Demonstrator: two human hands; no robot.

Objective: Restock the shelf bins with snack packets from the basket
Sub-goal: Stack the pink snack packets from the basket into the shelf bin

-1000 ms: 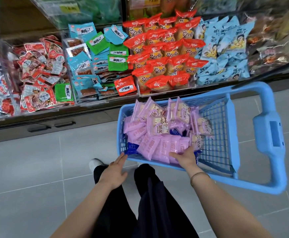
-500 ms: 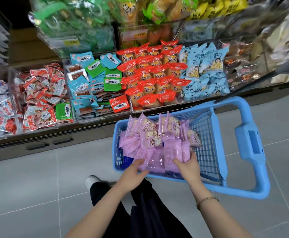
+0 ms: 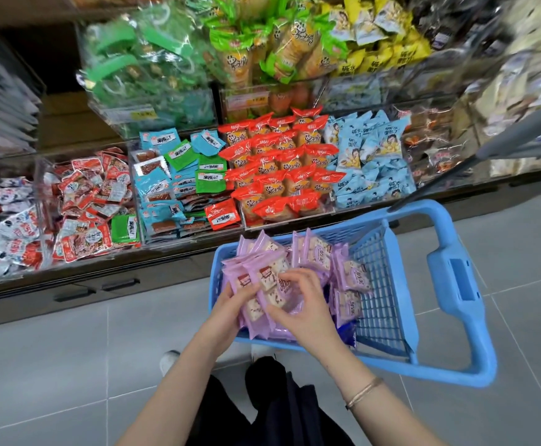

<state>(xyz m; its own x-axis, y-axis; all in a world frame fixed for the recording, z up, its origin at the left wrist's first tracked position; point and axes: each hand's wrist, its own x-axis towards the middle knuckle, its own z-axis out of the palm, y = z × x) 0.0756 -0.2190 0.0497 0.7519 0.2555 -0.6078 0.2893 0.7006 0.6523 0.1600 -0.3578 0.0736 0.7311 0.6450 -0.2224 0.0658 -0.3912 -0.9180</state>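
Note:
A blue plastic basket (image 3: 391, 304) stands on the floor before the shelf, filled with purple snack packets (image 3: 349, 272). Both hands are inside it over the pile. My left hand (image 3: 230, 300) grips a bunch of purple packets (image 3: 262, 278) from the left side, lifted a little above the rest. My right hand (image 3: 301, 304) holds the same bunch from the right, fingers curled over the packets. The clear shelf bins (image 3: 185, 188) rise just behind the basket.
The lower bins hold red-white packets (image 3: 85, 201), blue and green packets (image 3: 166, 181), red-orange packets (image 3: 279, 165) and pale blue packets (image 3: 369, 162). Upper bins carry green and yellow bags (image 3: 262, 43). The basket's handle (image 3: 456, 284) sticks out right. Grey tile floor (image 3: 53, 365) lies left.
Both hands moved from the basket's near rim into the pile and gathered a bunch of purple packets. The view tilted up, showing the upper bins.

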